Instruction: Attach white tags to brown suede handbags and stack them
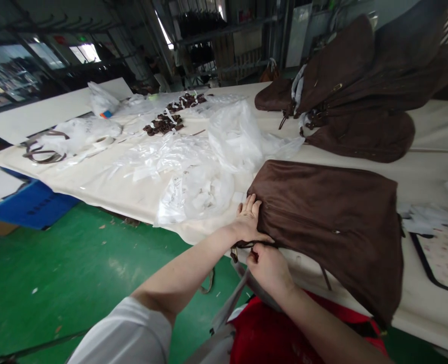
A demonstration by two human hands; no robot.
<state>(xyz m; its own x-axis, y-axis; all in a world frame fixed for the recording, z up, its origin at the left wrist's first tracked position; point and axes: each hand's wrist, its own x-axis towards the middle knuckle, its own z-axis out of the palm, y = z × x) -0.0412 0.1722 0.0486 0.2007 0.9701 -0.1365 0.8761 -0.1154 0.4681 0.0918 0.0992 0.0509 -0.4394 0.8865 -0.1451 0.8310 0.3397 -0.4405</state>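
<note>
A large dark brown leather bag (333, 217) lies flat at the table's near edge, one corner hanging over it. My left hand (249, 222) rests on the bag's left end with its fingers spread. Just below it, my right hand (268, 265) is closed at the bag's near left corner, thumb and fingers pinched together. What the pinch holds is too small to make out. A grey strap (233, 296) with a metal buckle hangs below that corner, beside my right hand.
Clear plastic bags (197, 192) lie left of the brown bag. Behind them are bundles of brown straps (163, 124). More brown bags (360, 96) are heaped at the back right. A flowered, dark-edged piece (444, 253) lies at right. A blue crate (30, 205) stands at left.
</note>
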